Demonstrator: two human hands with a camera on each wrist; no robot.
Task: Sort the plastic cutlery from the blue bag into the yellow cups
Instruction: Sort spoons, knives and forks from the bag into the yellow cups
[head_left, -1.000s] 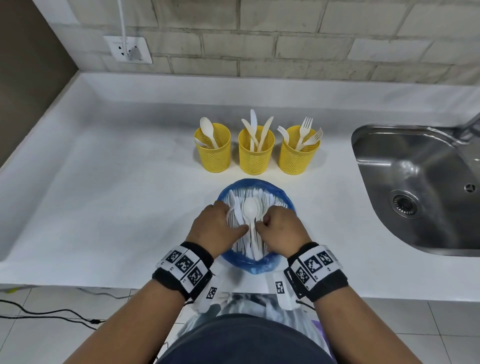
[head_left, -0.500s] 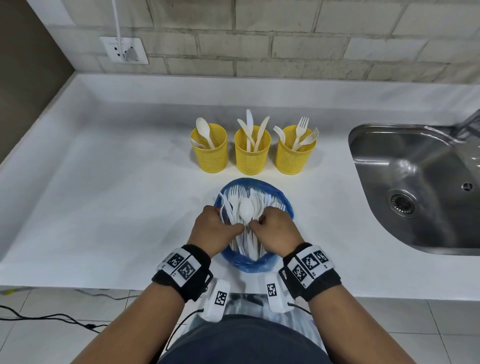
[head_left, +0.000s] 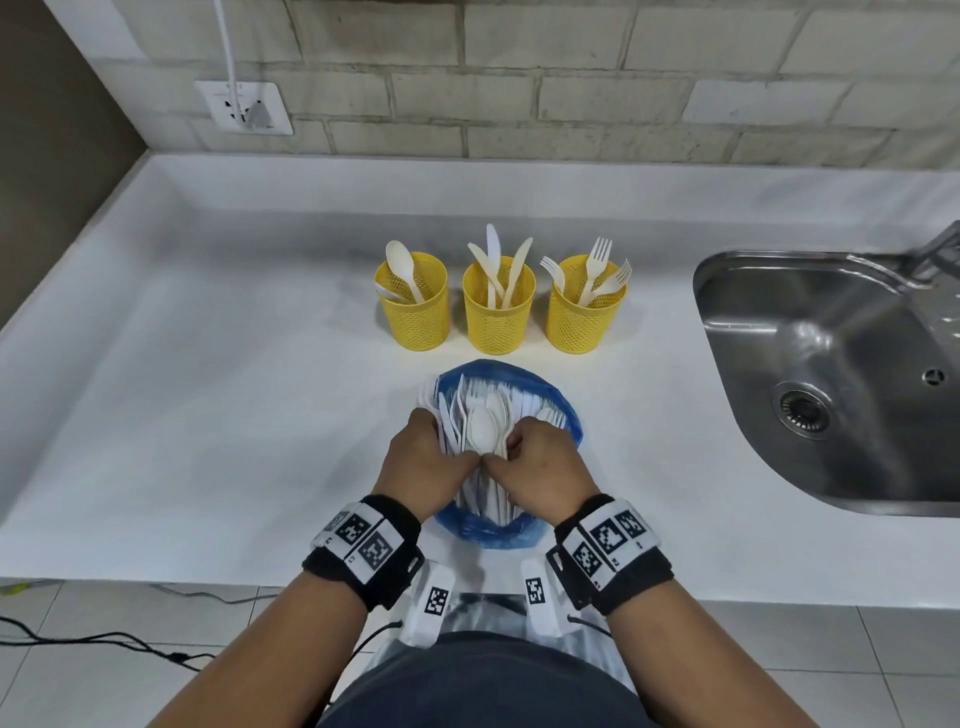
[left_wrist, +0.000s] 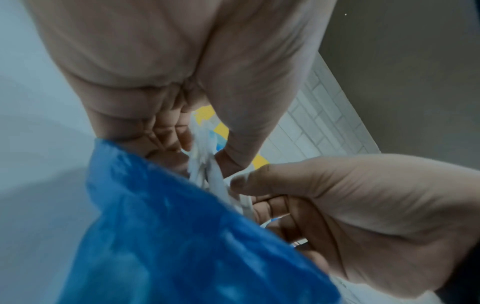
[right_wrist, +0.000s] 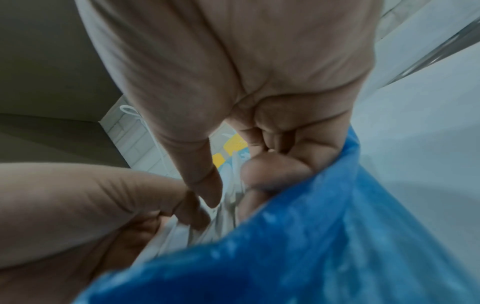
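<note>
Hands meet over the bag (head_left: 563, 410) at 6 o'clock on the counter (head_left: 208, 415) — left hand (head_left: 423, 465) curled round a bundle of cutlery (head_left: 467, 415), right hand (head_left: 545, 470) pinching handles beside it. Cups (head_left: 500, 306) stand in a row at 12 o'clock of the bag: spoons in the left, knives in the middle, forks in the right. Sink (head_left: 831, 374) sits at 3 o'clock.
</note>
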